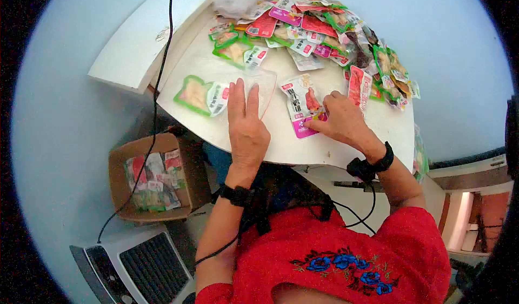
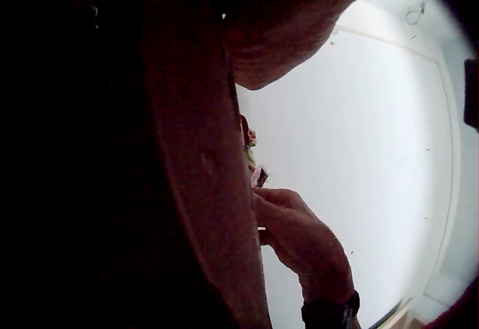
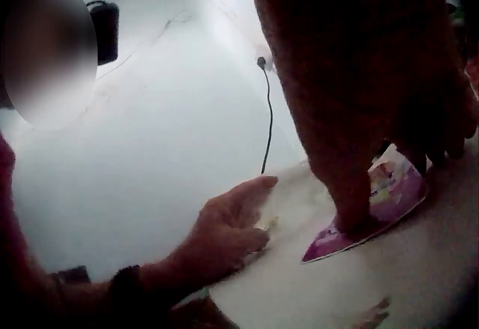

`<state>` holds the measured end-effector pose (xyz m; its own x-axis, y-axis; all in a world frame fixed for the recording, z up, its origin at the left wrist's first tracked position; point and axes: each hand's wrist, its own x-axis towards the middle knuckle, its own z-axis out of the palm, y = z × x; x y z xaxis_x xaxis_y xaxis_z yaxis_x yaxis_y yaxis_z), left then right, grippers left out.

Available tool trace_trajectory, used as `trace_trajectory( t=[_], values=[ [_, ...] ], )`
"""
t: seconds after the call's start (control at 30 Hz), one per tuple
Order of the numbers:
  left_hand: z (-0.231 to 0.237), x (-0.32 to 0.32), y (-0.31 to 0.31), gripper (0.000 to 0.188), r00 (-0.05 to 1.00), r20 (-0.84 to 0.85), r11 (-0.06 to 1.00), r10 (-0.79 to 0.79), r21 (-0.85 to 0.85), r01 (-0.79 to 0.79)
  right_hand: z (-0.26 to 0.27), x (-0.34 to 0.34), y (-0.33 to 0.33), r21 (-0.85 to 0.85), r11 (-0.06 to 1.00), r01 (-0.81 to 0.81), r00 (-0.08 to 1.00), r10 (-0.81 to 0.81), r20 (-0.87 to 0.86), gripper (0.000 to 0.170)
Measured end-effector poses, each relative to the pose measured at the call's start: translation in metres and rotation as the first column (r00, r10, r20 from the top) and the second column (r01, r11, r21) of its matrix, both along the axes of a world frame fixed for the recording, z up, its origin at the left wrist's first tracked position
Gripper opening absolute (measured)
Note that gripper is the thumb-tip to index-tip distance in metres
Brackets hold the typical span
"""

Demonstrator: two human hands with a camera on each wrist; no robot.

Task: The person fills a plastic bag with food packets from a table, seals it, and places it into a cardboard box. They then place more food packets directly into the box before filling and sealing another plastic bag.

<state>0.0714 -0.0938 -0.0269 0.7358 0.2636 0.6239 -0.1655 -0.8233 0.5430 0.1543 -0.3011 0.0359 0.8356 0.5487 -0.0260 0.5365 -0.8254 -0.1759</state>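
Note:
On the white table the left hand [image 1: 247, 133] lies with its fingers extended over a clear plastic piece [image 1: 265, 85], beside a green-edged packet [image 1: 197, 95]. The right hand [image 1: 346, 119] touches a white and purple packet [image 1: 303, 101] with its thumb on the purple lower end and its other fingers bent at the packet's right side. In the right wrist view the thumb presses on the purple part of the packet [image 3: 397, 194], and the left hand [image 3: 224, 228] is further off. The left wrist view is mostly dark, with the right hand [image 2: 303, 239] at the table edge.
Many coloured packets [image 1: 319, 28] are heaped along the far and right side of the table. A red packet [image 1: 357, 87] lies right of the right hand. An open cardboard box [image 1: 197, 179] with packets stands below left. A black cable [image 1: 155, 114] hangs at the left.

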Motion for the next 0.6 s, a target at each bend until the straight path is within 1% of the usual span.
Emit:
trace_trajectory(
  t=[0.1, 0.13, 0.2, 0.23, 0.3, 0.33, 0.43, 0.47, 0.57, 0.6],
  values=[
    [0.000, 0.001, 0.000, 0.070, 1.000, -0.005, 1.000, -0.010, -0.009, 0.010, 0.002, 0.005, -0.004, 0.183, 0.979, 0.085, 0.990, -0.062, -0.127, 0.046],
    [0.000, 0.001, 0.001, 0.069, 1.000, -0.005, 1.000, -0.010, -0.013, 0.010, 0.002, 0.008, -0.009, 0.299, 0.947, 0.121, 0.981, -0.068, -0.184, 0.040],
    [0.001, 0.000, 0.001, 0.068, 1.000, -0.017, 1.000, -0.011, 0.004, 0.011, 0.001, 0.017, -0.019, 0.506, 0.840, 0.195, 0.954, -0.043, -0.295, 0.030],
    [0.002, 0.000, 0.000, 0.067, 1.000, -0.021, 1.000, -0.006, 0.012, 0.007, 0.002, 0.018, -0.022, 0.581, 0.787, 0.205, 0.958, -0.041, -0.283, 0.026],
    [0.003, 0.001, -0.001, 0.060, 1.000, -0.014, 1.000, -0.015, 0.001, 0.015, 0.006, 0.011, -0.025, 0.715, 0.664, 0.219, 0.965, -0.038, -0.260, 0.021],
    [0.004, 0.001, -0.001, 0.057, 1.000, -0.010, 1.000, -0.021, -0.002, 0.021, 0.015, 0.005, -0.025, 0.707, 0.619, 0.342, 0.911, -0.032, -0.412, 0.020],
    [0.005, 0.001, -0.001, 0.058, 1.000, -0.003, 1.000, -0.030, -0.005, 0.030, 0.025, -0.009, -0.015, 0.727, 0.506, 0.464, 0.804, 0.104, -0.586, 0.020],
    [0.004, 0.001, -0.001, 0.059, 0.999, 0.006, 0.999, -0.039, -0.025, 0.040, 0.023, -0.012, -0.010, 0.730, 0.475, 0.491, 0.769, 0.157, -0.619, 0.022],
    [0.009, -0.002, -0.001, 0.066, 0.999, -0.019, 0.999, -0.040, -0.029, 0.039, 0.013, -0.010, 0.003, 0.697, 0.529, 0.484, 0.739, 0.179, -0.649, 0.021],
    [0.008, -0.001, 0.000, 0.064, 0.999, -0.015, 0.999, -0.039, -0.021, 0.038, 0.010, -0.010, 0.011, 0.712, 0.429, 0.555, 0.669, 0.279, -0.689, 0.021]
  ],
)
